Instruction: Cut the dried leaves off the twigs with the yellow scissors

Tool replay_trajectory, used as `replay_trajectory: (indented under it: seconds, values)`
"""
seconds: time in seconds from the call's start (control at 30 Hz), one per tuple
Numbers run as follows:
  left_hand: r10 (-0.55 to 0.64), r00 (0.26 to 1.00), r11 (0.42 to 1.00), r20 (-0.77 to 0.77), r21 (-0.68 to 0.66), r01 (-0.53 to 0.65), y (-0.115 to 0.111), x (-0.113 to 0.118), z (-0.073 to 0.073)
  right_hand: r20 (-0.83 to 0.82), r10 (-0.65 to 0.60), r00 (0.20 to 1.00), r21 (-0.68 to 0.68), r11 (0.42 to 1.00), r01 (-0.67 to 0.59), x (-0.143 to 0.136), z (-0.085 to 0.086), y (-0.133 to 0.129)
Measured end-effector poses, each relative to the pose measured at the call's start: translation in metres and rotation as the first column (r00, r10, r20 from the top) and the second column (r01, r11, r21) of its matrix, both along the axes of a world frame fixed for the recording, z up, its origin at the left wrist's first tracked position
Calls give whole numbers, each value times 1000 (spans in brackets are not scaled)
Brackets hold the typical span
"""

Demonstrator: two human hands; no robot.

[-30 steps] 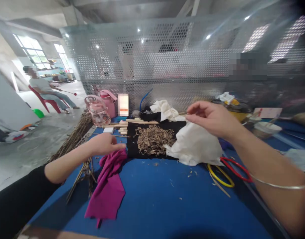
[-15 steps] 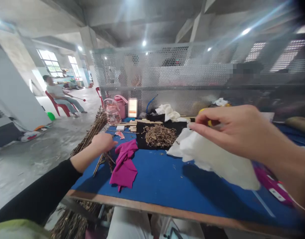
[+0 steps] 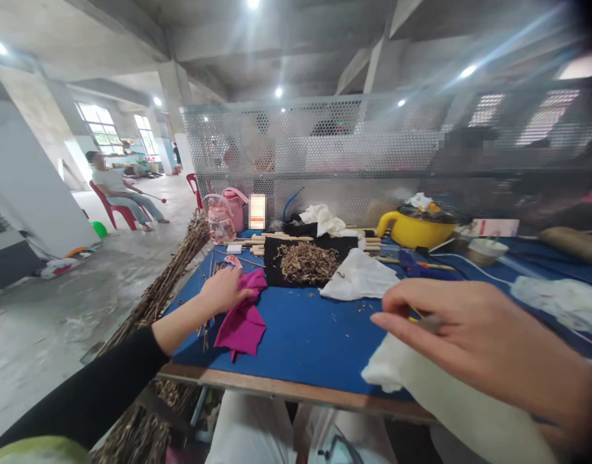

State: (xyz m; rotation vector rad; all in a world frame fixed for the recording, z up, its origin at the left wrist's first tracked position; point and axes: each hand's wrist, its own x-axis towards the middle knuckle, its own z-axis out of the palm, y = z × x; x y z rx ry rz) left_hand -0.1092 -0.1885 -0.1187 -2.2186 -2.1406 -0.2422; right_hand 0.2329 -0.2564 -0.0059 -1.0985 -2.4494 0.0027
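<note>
Clock directions, 12 pointing away from the wearer. Principal hazard: the pale cloth (image 3: pixel 441 390), sagging past the near edge of the counter (image 3: pixel 305 335) below the right hand (image 3: pixel 463 328), could slip off if poorly gripped. A tug on the white cloth (image 3: pixel 361 276) might scatter the dried plant pieces (image 3: pixel 308 261) on the black cloth (image 3: pixel 273 267) beside it. Right fingers: thumb and index narrowly apart, grip on the pale cloth hidden; that cloth lies at 5 o'clock, the white one at 11. Left hand (image 3: pixel 223 290): fingers curled at the magenta cloth (image 3: pixel 242 328), which extends towards 5 o'clock; whether pinched cannot be told.
</note>
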Motion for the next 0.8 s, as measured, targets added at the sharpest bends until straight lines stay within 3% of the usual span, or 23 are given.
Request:
replay_trajectory:
  seconds: [0.1, 0.2, 0.27, 0.3, 0.33, 0.4, 0.43, 0.5, 0.6, 0.7, 0.8]
  values:
    - [-57, 995, 998, 84, -34, 60, 13, 15, 1, -30, 10, 1000, -128, 992, -14, -12, -14, 3]
    - [-89, 982, 996, 168, 22, 86, 18, 20, 13, -76, 5, 997, -286, 958, -27, -17, -31, 9]
    - [-129, 924, 991, 360, 78, 108, 14, 26, 24, -134, -7, 991, -391, 919, -46, -22, -46, 14]
    - [-148, 846, 989, 512, 92, 118, 9, 31, 30, -173, -20, 985, -433, 899, -58, -25, -54, 17]
    - [-158, 720, 987, 676, 92, 131, 4, 38, 34, -215, -41, 976, -468, 881, -66, -30, -62, 20]
    - [-123, 387, 984, 914, 62, 165, -7, 56, 41, -311, -85, 947, -510, 855, -91, -43, -77, 25]
    - [-94, 229, 981, 969, 52, 184, -13, 66, 42, -364, -95, 927, -512, 851, -114, -49, -84, 27]
    - [-51, 18, 978, 999, 46, 204, -21, 85, 43, -454, -80, 887, -497, 850, -177, -61, -95, 31]
    - [-100, -95, 989, 990, 109, 103, -22, 103, 47, -499, -72, 864, -500, 838, -219, -66, -102, 34]
    - [-221, -171, 967, 960, 193, -166, -14, 107, 56, -506, -68, 860, -522, 818, -243, -59, -96, 36]
    - [-312, -169, 902, 935, 235, -363, -7, 102, 64, -482, -8, 876, -486, 835, -259, -52, -81, 37]
